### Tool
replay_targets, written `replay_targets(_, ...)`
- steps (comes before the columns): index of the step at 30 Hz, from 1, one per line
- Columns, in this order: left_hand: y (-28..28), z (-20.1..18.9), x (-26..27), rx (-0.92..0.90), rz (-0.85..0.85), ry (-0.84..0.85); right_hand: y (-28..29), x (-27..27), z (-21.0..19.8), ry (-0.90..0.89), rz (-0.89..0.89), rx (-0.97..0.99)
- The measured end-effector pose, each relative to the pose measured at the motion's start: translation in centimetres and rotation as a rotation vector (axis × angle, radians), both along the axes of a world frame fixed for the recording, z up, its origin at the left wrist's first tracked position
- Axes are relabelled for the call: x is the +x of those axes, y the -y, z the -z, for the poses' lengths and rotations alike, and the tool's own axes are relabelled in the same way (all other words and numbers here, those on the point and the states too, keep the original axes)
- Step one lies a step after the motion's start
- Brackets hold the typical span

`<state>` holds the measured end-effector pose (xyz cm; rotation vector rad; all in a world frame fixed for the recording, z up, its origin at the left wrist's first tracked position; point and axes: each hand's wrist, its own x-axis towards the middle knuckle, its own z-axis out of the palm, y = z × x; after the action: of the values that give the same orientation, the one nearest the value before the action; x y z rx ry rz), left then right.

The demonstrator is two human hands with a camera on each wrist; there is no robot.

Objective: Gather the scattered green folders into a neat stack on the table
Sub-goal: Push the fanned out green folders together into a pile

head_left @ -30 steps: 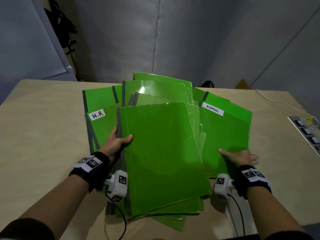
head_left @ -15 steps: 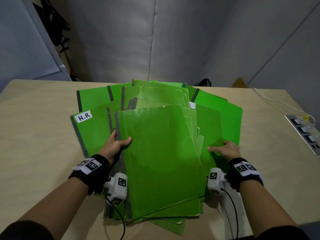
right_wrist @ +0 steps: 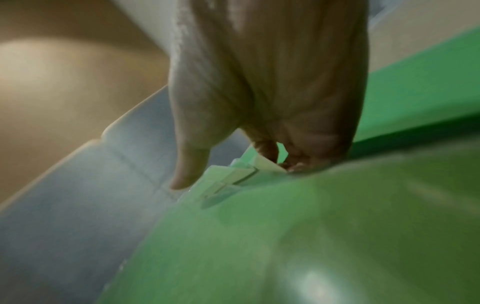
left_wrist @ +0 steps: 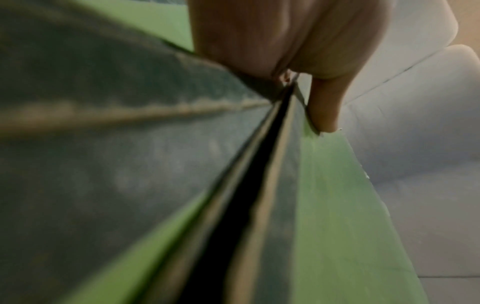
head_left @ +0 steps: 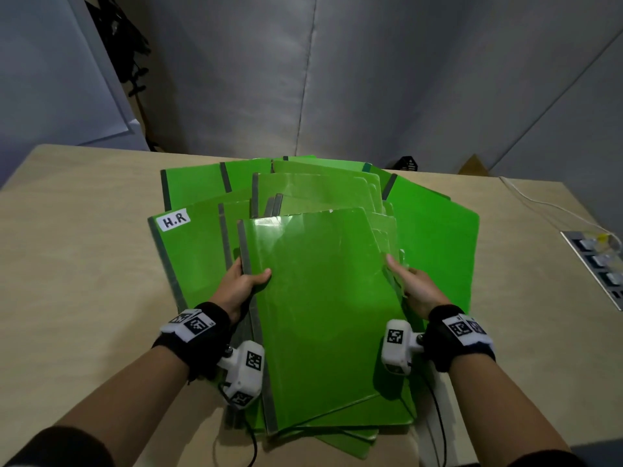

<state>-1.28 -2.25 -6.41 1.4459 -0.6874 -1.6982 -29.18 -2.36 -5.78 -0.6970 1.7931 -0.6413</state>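
Several green folders lie fanned in a loose pile on the beige table (head_left: 74,264). The top folder (head_left: 323,315) has a grey spine on its left. My left hand (head_left: 244,284) grips that spine edge, thumb on top and fingers beneath. The left wrist view shows the thumb (left_wrist: 324,107) pressing on the green cover (left_wrist: 337,205). My right hand (head_left: 409,284) holds the pile's right edge, thumb along the top folder and fingers tucked among the folder edges (right_wrist: 233,174). A folder labelled H.R (head_left: 192,251) sticks out left. Another folder (head_left: 438,237) sticks out right.
A power strip (head_left: 596,264) with a white cable (head_left: 539,203) lies near the table's right edge. Grey walls stand behind the table's far edge. Bare tabletop shows left and right of the pile.
My right hand has moved left from the right-hand folder to the central pile's right edge. That folder has slid inward, and its ADMIN label is now covered. My left hand keeps its grip.
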Motion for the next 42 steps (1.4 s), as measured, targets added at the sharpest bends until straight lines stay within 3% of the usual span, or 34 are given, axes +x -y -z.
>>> replay_targets(3,0.0,-0.3,-0.3,0.01,0.068,0.033,-0.5,0.2,0.1,0.026,-0.004,-0.038)
replay_targets(6,1.1,-0.7,0.5,0.056,0.273,0.157,-0.8,0.4,0.6,-0.05,-0.01,0.005)
replay_targets(9,2.1,-0.2,2.7,0.088,0.469,0.691,-1.4,0.2,0.9,-0.027,0.052,-0.003)
replay_targets(11,2.2,0.4,4.8,0.083,0.35,0.959,-1.8,0.2,1.0,0.004,0.076,-0.014)
replay_targets(13,1.7,0.8,6.5,0.141,0.161,1.023,-2.1,0.1,1.0,0.034,0.101,-0.03)
replay_targets(18,2.0,2.4,8.9,0.209,-0.04,0.977,-2.6,0.6,0.9,0.084,0.149,-0.07)
replay_targets(23,2.6,1.9,8.1,0.032,-0.17,0.904,-3.2,0.8,0.8,0.142,0.173,-0.103)
replay_targets(27,3.3,1.5,7.5,-0.157,-0.07,0.666,-3.5,1.0,0.8,0.145,0.177,-0.105)
replay_targets(32,2.4,1.1,6.9,-0.12,0.188,0.498,-3.8,0.9,0.8,0.133,0.187,-0.093)
replay_targets(37,1.4,1.2,5.1,-0.086,0.124,0.276,-3.7,0.6,0.6,0.152,0.197,-0.093)
replay_targets(42,1.1,0.7,4.0,-0.067,0.203,0.201,-3.7,1.3,0.8,0.138,0.18,-0.096)
